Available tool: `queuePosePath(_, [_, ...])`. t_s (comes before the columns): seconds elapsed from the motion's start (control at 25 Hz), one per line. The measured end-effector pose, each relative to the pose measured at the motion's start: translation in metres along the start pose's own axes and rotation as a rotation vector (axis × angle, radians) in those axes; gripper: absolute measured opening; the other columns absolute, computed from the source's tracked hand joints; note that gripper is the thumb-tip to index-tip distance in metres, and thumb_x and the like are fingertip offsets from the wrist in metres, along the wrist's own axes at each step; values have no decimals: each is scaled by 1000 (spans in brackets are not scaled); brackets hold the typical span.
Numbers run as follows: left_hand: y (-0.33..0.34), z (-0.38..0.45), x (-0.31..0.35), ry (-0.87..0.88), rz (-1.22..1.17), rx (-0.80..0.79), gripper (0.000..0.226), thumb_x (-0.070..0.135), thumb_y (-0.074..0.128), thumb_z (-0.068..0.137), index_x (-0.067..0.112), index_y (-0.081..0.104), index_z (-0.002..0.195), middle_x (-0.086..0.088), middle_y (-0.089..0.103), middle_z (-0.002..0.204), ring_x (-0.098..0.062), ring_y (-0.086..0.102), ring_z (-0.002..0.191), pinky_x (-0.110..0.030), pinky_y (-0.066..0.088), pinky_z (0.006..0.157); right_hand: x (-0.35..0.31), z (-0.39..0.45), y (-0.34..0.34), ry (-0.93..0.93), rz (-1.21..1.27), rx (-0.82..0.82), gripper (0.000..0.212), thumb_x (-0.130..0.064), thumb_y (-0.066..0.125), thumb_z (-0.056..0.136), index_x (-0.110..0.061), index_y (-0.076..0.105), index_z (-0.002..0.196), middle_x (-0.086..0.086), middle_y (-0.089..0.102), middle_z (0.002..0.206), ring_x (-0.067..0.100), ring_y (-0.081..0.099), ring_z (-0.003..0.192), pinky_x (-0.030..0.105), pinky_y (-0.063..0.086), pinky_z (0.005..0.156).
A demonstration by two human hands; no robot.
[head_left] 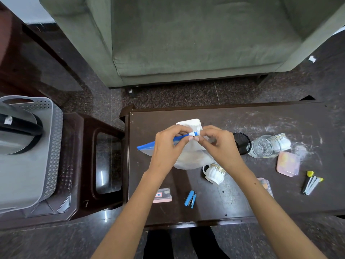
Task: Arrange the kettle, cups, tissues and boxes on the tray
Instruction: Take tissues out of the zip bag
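Note:
Both my hands hold a clear zip bag [188,156] with a blue seal strip above the dark table [261,116]. My left hand [168,144] pinches the blue strip, and my right hand [216,143] pinches its white slider end. White tissues [190,123] show behind the bag. A white cup with gold trim [214,173] lies on its side below my right wrist. A glass cup [265,146] and another patterned cup [282,141] lie to the right. The steel kettle [16,131] stands in the grey tray [54,146] at far left. Pink boxes [288,163] [162,195] lie on the table.
A black mesh holder [242,141] sits behind my right hand. A blue stapler [190,199] lies near the table's front edge, pens with yellow caps [311,182] at right. The tray rests on a brown plastic stool [89,165]. A green sofa [186,43] stands beyond the table.

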State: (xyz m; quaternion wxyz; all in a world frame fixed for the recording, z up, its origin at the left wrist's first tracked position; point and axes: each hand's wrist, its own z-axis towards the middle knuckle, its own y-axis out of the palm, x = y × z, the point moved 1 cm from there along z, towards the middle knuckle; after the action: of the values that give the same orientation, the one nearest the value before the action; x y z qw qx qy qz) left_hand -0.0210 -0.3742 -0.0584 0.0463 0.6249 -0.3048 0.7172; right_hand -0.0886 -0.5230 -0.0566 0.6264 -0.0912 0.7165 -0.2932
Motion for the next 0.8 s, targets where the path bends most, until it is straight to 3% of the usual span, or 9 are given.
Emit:
queuePosePath(0.12, [-1, 3, -2, -71, -34, -16, 9, 15, 74, 79, 10, 72, 86, 4, 71, 85, -5, 65, 79, -16, 50, 76, 1, 2, 1, 46, 23, 12, 18, -23, 68, 85, -6, 66, 78, 2, 63, 76, 13, 52, 58, 33, 48, 56])
queuePosePath(0.2, [-3, 4, -2, -127, -83, -47, 10, 17, 77, 77, 11, 72, 84, 2, 71, 81, -6, 65, 74, -19, 52, 73, 1, 2, 3, 3, -2, 28, 19, -24, 64, 85, -7, 66, 78, 3, 64, 75, 23, 57, 63, 39, 50, 58])
queuePosePath(0.4, [-3, 4, -4, -197, -99, -64, 7, 15, 75, 78, 9, 72, 81, 2, 70, 76, -6, 62, 66, -19, 52, 65, 3, 3, 7, -18, 17, 24, 24, -26, 60, 85, -4, 65, 76, 7, 64, 73, 28, 58, 71, 35, 43, 63])
queuePosePath(0.52, [-1, 3, -8, -186, -66, -93, 5, 14, 72, 81, 10, 68, 81, 4, 67, 73, -6, 59, 64, -16, 47, 63, 5, 1, 15, -72, -129, 45, 20, -21, 56, 87, -4, 58, 78, -1, 56, 72, 27, 59, 71, 13, 40, 63])
queuePosePath(0.56, [0, 3, -9, -176, -43, -106, 5, 13, 71, 81, 10, 67, 80, 6, 65, 72, -4, 58, 63, -15, 46, 63, 5, 0, 18, -82, -171, 48, 18, -19, 55, 89, -5, 55, 78, -3, 52, 72, 27, 58, 68, 15, 42, 63])
queuePosePath(0.64, [-1, 2, -10, -149, 29, -131, 6, 12, 70, 82, 8, 66, 80, 12, 61, 70, 0, 54, 59, -9, 42, 61, 6, -2, 25, -75, -214, 55, 15, -15, 54, 90, -5, 52, 80, -5, 46, 73, 25, 50, 61, 35, 44, 57])
queuePosePath(0.8, [-10, 1, -14, -85, 160, -172, 5, 10, 69, 82, 9, 64, 79, 14, 55, 68, 4, 52, 58, -5, 36, 58, 5, -3, 35, -55, -222, 75, 14, -11, 54, 90, -5, 50, 78, -5, 43, 71, 23, 41, 57, 38, 43, 57])
